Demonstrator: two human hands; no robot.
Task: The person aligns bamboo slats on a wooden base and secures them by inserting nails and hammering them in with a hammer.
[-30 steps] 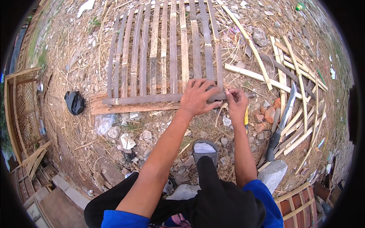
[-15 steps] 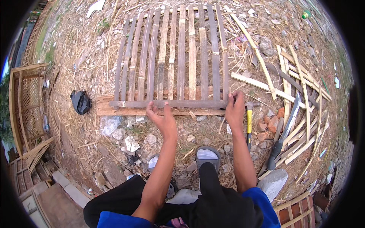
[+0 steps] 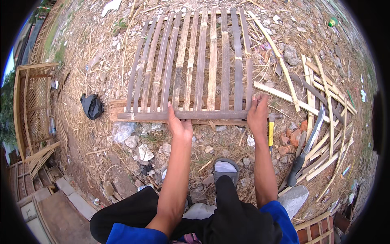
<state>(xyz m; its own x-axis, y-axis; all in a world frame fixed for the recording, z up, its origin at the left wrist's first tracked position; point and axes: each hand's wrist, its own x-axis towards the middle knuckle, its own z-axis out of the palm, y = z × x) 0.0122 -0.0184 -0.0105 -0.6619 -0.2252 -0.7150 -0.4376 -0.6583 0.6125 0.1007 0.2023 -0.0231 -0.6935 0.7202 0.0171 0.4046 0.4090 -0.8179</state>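
One bamboo frame (image 3: 201,61) lies flat on the littered ground (image 3: 85,138) before the person; twelve slats (image 3: 213,61) can be counted in it, side by side and running away from the person, with one dark bar (image 3: 219,115) crossing their near ends; the near end rests over one rough plank (image 3: 117,106), which shows best at the left.

Two hands are on that bar; the left hand (image 3: 180,128) grasps it near the middle, thumb over the top and fingers curled beneath; the right hand (image 3: 257,116) grasps it at the right end, thumb and fingers closed about it.

Just beside the right hand lies one hammer (image 3: 271,134) with a yellow handle; further right is one big knife (image 3: 314,132) with a black grip, next to a heap of pale strips (image 3: 325,160) too tangled to count; one grey block (image 3: 293,198) sits below the knife; on the left are two bags, one black bag (image 3: 92,106) and one clear bag (image 3: 122,131), well apart from both hands.
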